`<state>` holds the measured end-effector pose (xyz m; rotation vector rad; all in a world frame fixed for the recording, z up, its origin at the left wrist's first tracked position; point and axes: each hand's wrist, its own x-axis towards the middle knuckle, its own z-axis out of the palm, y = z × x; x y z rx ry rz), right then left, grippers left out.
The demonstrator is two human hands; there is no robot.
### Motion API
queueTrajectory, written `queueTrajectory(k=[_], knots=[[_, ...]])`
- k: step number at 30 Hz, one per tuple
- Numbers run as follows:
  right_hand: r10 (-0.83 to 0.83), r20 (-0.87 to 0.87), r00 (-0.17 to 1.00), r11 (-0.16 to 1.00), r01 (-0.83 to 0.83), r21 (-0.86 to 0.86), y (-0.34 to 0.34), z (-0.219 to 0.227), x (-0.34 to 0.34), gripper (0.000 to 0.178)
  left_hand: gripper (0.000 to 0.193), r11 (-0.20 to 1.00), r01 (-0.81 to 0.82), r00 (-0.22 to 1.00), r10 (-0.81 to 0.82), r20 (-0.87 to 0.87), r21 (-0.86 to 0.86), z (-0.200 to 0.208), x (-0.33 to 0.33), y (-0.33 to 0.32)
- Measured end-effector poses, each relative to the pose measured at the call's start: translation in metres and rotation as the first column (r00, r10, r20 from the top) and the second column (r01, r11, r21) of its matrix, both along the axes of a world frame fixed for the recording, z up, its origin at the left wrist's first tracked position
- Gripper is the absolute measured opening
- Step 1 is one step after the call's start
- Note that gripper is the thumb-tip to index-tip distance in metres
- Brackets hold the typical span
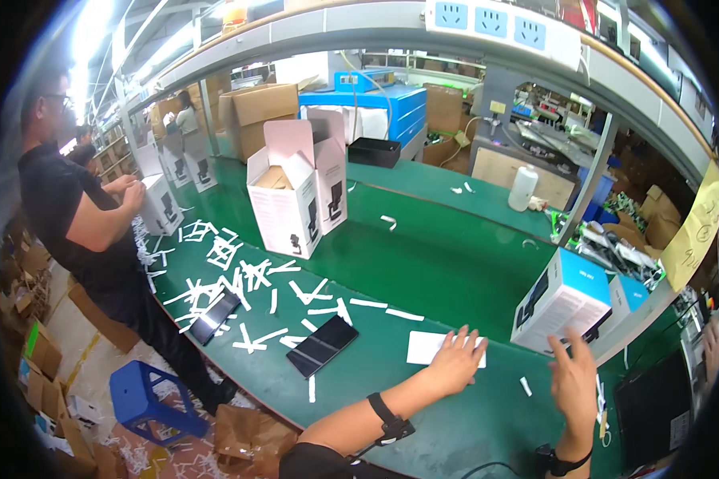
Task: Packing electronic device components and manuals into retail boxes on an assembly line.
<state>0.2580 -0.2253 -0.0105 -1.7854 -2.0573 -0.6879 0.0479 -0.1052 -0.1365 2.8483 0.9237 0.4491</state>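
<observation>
My left hand (457, 361) lies flat over a white rectangular sheet or card (425, 348) on the green table, fingers stretched out. It covers the card's right part. To the right, my right hand (574, 375) is raised with its fingers apart and nothing visible in them. Its fingertips are close to the base of a white and blue box (563, 299) with a dark product picture; I cannot tell if they touch. Left of my left forearm lies a black phone (322, 346). Farther left is a second phone (214, 316) among paper strips.
Many white paper strips (252, 275) litter the table's left side. Two tall white boxes (287, 207), the nearer with its flaps up, stand behind them. A co-worker (80, 207) handles a similar box at far left. A white bottle (522, 188) stands at the back right.
</observation>
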Motion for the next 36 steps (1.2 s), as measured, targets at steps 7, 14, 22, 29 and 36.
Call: queueTrajectory(k=[7, 14, 22, 29, 36], knots=[[0.558, -0.267, 0.786, 0.801, -0.594, -0.075, 0.065, 0.033, -0.084, 0.024, 0.047, 0.971, -0.149, 0.989, 0.150, 0.013, 0.187, -0.082, 0.029, 0.008], [0.861, -0.210, 0.464, 0.450, -0.886, -0.112, 0.218, 0.048, -0.240, 0.022, 0.038, 0.979, -0.072, 0.997, 0.065, 0.042, 0.191, -0.098, 0.027, 0.024], [0.773, 0.068, 0.630, 0.629, -0.776, 0.041, 0.360, -0.005, -0.370, 0.065, 0.050, 0.976, 0.216, 0.923, -0.211, 0.323, 0.021, -0.084, 0.006, 0.052], [0.461, 0.144, 0.876, 0.887, -0.450, -0.105, 0.355, 0.020, -0.389, 0.048, 0.052, 0.889, 0.302, 0.867, -0.107, 0.486, -0.343, -0.064, -0.005, 0.038], [0.317, -0.027, 0.948, 0.942, -0.318, -0.110, 0.354, 0.032, -0.283, 0.048, 0.041, 0.968, 0.240, 0.953, -0.221, 0.208, -0.070, -0.079, -0.003, 0.050]])
